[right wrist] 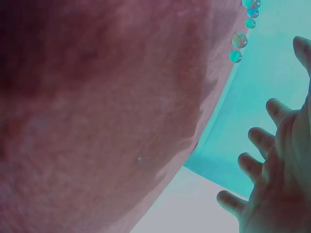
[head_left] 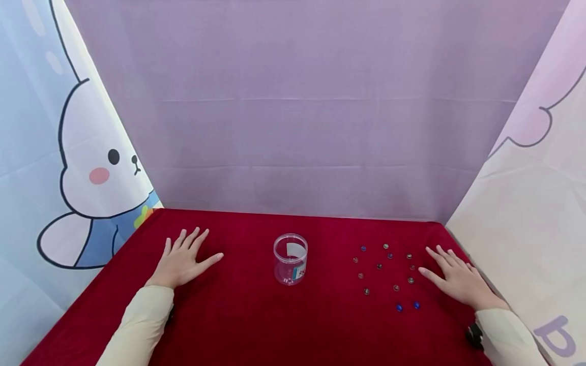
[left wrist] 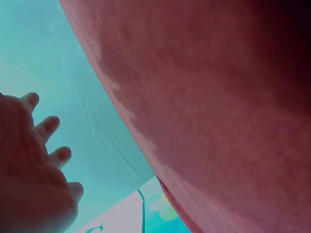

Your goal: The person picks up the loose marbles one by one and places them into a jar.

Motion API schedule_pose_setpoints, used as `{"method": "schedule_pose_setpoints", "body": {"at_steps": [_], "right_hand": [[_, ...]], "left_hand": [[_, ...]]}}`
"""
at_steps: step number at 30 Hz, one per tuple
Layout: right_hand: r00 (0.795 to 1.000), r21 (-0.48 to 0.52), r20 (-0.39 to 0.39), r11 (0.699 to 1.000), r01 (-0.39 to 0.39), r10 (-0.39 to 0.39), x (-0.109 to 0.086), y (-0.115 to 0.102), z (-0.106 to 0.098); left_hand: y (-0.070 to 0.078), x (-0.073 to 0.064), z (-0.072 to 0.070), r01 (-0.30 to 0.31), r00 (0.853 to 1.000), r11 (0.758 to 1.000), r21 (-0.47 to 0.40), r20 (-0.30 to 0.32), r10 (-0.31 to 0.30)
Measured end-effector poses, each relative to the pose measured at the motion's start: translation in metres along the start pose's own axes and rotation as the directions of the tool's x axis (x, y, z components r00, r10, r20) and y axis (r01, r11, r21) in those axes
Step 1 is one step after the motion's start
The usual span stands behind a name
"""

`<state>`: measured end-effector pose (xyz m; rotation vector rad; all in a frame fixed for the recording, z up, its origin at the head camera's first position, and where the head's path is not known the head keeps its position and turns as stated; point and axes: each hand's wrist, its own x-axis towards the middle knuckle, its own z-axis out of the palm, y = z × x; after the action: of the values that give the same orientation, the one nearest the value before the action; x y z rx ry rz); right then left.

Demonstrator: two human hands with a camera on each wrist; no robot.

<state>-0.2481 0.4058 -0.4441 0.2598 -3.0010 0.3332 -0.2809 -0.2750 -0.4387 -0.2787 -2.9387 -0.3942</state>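
Beside right grip (head_left: 460, 279), 13 marbles (head_left: 379, 266).

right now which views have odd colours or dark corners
Head: fairly even light, glints on the jar; left wrist: blue-green cast, left hand shadowed, top right corner dark; right wrist: similar cast, right hand shadowed, top left corner dark.

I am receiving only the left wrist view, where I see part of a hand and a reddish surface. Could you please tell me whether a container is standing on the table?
Observer: Yes, the head view shows a clear jar standing upright on the red cloth.
Operator: Thank you. Is anything lying to the right of it?
Observer: Yes, small marbles lie scattered there.
Operator: I understand. Is something close to them?
Observer: Yes, the right hand is beside them, fingers spread.
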Motion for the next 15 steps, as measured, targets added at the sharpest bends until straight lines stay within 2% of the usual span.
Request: {"method": "schedule_pose_setpoints", "body": {"at_steps": [7,15], "right_hand": [[1.0,0.006,0.017,1.0,0.005,-0.005,0.0,-0.007,-0.004],[1.0,0.034,-0.005,0.999,0.03,-0.03,-0.001,-0.017,-0.005]], "left_hand": [[0.009,0.001,0.001,-0.063,0.998,0.998,-0.001,-0.019,0.063],[0.02,0.005,0.003,-0.138,0.989,0.99,0.02,-0.041,0.139]]}}
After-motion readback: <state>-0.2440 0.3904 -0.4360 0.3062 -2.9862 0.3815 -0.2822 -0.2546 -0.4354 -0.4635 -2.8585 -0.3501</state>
